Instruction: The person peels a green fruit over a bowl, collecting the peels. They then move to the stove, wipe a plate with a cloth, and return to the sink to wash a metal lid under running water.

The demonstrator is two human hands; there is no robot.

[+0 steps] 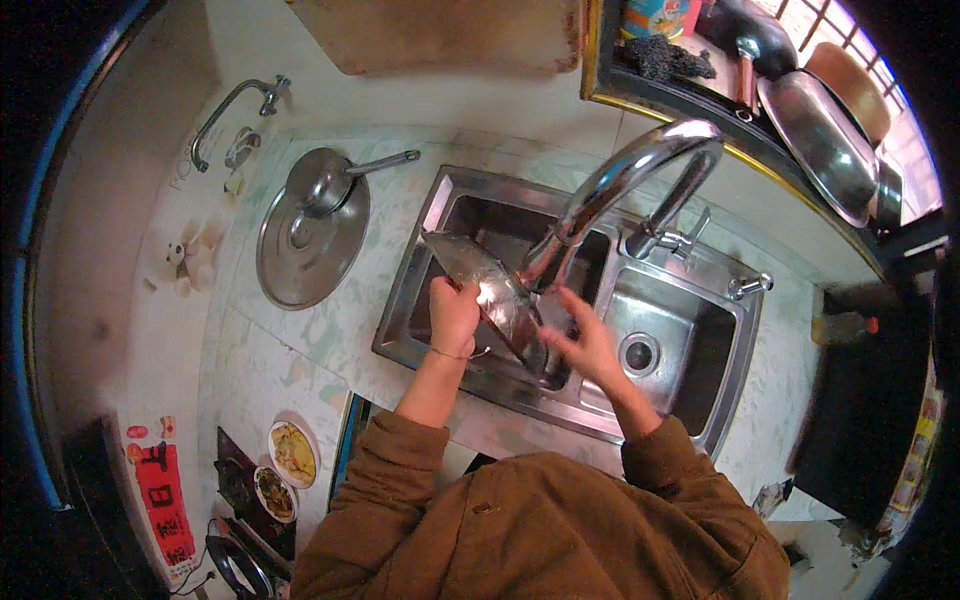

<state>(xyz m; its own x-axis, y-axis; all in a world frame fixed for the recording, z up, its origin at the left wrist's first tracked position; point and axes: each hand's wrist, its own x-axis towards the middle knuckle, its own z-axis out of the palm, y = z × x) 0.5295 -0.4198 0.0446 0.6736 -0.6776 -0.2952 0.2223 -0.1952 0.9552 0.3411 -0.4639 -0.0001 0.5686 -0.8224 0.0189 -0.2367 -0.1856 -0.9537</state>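
Observation:
My left hand (454, 311) is closed on the near edge of a shiny metal vessel (487, 281), perhaps a pan or basin. The vessel is tilted over the left basin of a stainless steel double sink (405, 300). Beside the vessel's right end is my right hand (589, 341), slightly blurred, its fingers apart and nothing visible in them. Whether those fingertips touch the metal is unclear. The curved chrome faucet (600, 180) brings its spout down right by the vessel and my right fingers. Part of the left basin is hidden behind the vessel.
Left of the sink, a small metal saucepan (319, 180) rests on a large round lid (300, 259). Two dishes of food, a larger plate (294, 454) and a smaller bowl (275, 493), stand lower left. Pans (821, 142) crowd the window ledge at upper right.

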